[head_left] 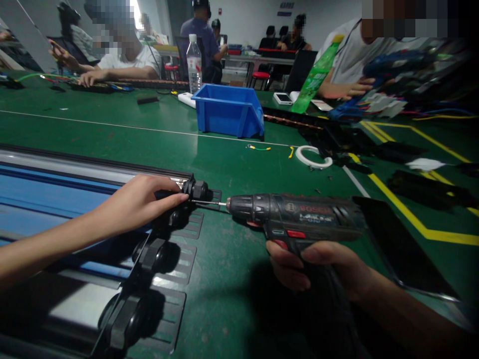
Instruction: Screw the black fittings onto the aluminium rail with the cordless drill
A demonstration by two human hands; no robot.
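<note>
My right hand [322, 264] is wrapped round the handle of a black cordless drill [299, 212], with a finger at its red trigger. From the chuck, a thin bit [213, 203] points left at the end of a long metal housing [56, 197] with blue inside. My left hand [145, 199] reaches over the housing. Its thumb and fingers are closed by the bit's tip, beside the uppermost black cable gland [198, 189]; what they pinch is hidden. More glands, such as a lower cable gland [125, 321], line the same end, next to slotted black tabs [164, 319].
On the green table stand a blue bin [228, 112], a water bottle [193, 65] and a leaning green bottle [318, 75]. A white ring [313, 157] and short wires lie beyond the drill. A dark phone-like slab [404, 244] is at right. Co-workers sit across the table.
</note>
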